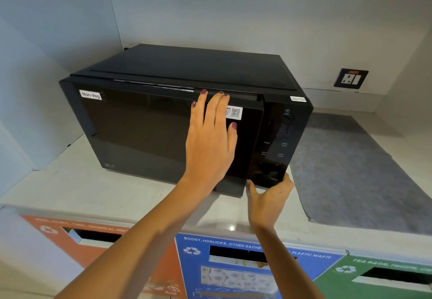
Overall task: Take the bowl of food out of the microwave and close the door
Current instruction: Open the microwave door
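Note:
A black microwave stands on a white counter, with a "Non-Veg" label on its door. The door stands slightly ajar, with a narrow gap along its right edge beside the control panel. My left hand lies flat against the right part of the door, fingers spread and holding nothing. My right hand grips the microwave's lower front corner under the control panel, thumb by the door's bottom edge. No bowl of food is in view, and the dark door hides the inside.
A grey mat lies on the counter right of the microwave. A wall socket sits behind it. Walls close in the alcove at left, back and right. Below the counter edge are orange, blue and green recycling bins.

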Demonstrator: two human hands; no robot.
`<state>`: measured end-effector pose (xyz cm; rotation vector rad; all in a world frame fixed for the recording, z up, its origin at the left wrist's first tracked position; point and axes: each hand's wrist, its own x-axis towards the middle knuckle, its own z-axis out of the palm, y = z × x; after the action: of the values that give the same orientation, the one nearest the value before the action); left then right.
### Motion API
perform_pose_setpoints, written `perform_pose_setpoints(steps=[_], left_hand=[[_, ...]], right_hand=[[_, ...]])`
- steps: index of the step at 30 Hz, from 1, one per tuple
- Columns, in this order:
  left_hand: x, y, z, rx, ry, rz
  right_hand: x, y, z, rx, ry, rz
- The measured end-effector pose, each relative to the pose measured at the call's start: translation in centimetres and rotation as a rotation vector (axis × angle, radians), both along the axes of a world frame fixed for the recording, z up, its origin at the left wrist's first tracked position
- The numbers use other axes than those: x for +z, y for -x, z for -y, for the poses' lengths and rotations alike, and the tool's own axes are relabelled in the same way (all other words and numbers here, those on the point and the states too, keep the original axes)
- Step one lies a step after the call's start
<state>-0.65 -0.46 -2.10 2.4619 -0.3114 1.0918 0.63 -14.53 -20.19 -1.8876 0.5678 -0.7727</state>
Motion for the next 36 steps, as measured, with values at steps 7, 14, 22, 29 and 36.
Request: perform_pose_setpoints(steps=[7, 14, 22, 29, 36], left_hand=[[-0.1, 1.5, -0.7, -0.04, 0.04, 0.022], [-1.1, 5.3, -2.6, -0.153, 0.157, 0.051], [-0.5, 10.7, -7.2, -0.282, 0.281, 0.101], [-0.1, 15.5, -12.4, -0.301, 0.465, 0.218], [1.9, 20.0, -18.8, -0.281, 0.704, 0.016]], right_hand=[[3.4, 3.3, -0.1, -0.029, 0.024, 0.206], [11.5, 5.2, -1.2, 0.211, 0.189, 0.517], [17.0, 6.3, -6.0, 0.843, -0.007, 0.482], [19.5, 8.1, -11.9, 1.272, -0.037, 0.442], [20.2, 9.2, -18.7, 1.468, 0.12, 0.377]])
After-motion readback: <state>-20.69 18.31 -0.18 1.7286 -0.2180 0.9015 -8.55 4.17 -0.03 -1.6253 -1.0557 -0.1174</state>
